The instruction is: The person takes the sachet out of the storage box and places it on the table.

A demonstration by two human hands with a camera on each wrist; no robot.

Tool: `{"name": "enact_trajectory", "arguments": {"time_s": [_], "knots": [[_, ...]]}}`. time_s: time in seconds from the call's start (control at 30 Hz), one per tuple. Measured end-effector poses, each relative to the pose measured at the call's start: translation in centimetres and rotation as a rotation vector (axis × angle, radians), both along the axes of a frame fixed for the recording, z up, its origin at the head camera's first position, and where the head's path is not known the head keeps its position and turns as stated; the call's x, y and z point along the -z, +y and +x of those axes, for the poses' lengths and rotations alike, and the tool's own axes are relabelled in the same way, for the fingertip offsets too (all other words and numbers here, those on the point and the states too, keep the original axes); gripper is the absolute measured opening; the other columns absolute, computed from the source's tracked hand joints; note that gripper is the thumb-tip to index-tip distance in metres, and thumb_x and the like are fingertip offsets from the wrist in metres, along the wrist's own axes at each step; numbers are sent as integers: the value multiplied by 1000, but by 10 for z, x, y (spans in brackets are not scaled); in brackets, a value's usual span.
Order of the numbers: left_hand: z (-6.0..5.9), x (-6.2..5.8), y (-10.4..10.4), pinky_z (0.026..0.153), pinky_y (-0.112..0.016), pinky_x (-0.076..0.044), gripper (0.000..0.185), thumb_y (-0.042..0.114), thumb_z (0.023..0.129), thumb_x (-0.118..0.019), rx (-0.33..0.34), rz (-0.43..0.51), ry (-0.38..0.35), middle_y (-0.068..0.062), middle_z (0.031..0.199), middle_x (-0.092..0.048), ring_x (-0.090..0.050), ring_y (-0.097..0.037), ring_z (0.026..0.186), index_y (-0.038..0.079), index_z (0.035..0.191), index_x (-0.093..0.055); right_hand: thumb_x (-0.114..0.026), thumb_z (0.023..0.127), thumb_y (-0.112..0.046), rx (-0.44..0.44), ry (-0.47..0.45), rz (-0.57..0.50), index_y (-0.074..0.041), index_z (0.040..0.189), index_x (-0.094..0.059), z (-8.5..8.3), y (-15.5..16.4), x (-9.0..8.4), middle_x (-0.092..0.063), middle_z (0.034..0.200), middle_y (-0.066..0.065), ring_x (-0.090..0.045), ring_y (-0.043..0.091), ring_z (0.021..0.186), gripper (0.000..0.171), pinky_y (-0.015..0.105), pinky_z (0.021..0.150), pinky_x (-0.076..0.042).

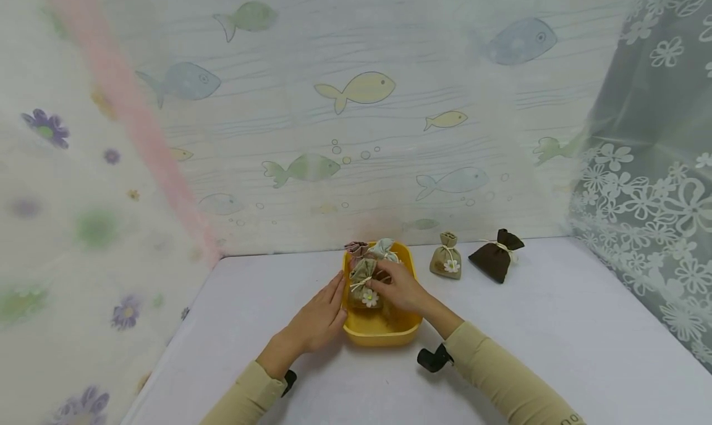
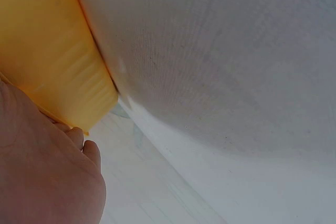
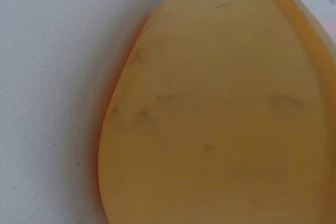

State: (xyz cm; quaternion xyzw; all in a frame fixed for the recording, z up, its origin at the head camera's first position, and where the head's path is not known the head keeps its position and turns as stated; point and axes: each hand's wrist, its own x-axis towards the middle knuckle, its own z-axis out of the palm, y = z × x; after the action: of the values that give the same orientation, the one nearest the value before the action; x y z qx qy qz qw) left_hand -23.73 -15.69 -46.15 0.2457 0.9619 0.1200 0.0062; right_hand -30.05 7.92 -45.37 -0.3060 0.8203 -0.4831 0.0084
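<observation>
A yellow plastic tub (image 1: 381,338) stands on the table with several small drawstring pouches in it. My right hand (image 1: 402,286) reaches over its right rim and pinches an olive pouch (image 1: 364,296) near its tied neck. That pouch bears a white flower. Behind it in the tub are a pale blue pouch (image 1: 384,249) and a dusky pink pouch (image 1: 356,248), both partly hidden. My left hand (image 1: 319,317) rests against the tub's left side with its fingers fairly straight. In the left wrist view, the left hand (image 2: 47,166) touches the yellow wall. The right wrist view shows mostly the tub's outer wall (image 3: 210,103).
Right of the tub stands a beige pouch (image 1: 446,261) with a white flower. Farther right, a dark brown pouch (image 1: 495,256) leans over. A fish-patterned curtain (image 1: 356,134) hangs behind the white table (image 1: 556,338), with more curtains at both sides.
</observation>
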Motion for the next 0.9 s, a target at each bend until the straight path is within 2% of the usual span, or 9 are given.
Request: {"name": "enact_trajectory", "arguments": {"time_s": [0.33, 0.5, 0.67, 0.9], "knots": [[-2, 3, -2, 125, -50, -23, 63, 28, 110, -32, 19, 29, 21, -14, 172, -7, -14, -30, 157, -4, 162, -15, -65, 101, -17, 0, 6, -6, -7, 124, -67, -1, -1, -1, -70, 116, 8, -66, 25, 106, 25, 42, 93, -57], [-1, 3, -1, 125, -47, -21, 63, 28, 109, -31, 19, 21, 17, -15, 172, -7, -13, -28, 157, -3, 162, -14, -64, 101, -18, 1, 3, -26, -5, 125, -67, 0, 0, -3, -71, 117, 9, -67, 26, 106, 27, 43, 93, -57], [1, -1, -1, 126, -45, -20, 64, 29, 110, -30, 19, -2, 10, -14, 172, -5, -12, -27, 157, -2, 162, -12, -64, 102, -19, -3, -33, -28, -6, 126, -66, 1, 1, -6, -70, 120, 9, -66, 27, 110, 28, 46, 97, -56], [0, 2, -2, 126, -45, -21, 64, 30, 110, -30, 20, -3, 27, -14, 172, -5, -12, -27, 157, -2, 162, -13, -64, 102, -23, 13, -87, -48, -6, 125, -66, 4, 3, -8, -70, 118, 8, -65, 26, 110, 29, 47, 97, -55]]}}
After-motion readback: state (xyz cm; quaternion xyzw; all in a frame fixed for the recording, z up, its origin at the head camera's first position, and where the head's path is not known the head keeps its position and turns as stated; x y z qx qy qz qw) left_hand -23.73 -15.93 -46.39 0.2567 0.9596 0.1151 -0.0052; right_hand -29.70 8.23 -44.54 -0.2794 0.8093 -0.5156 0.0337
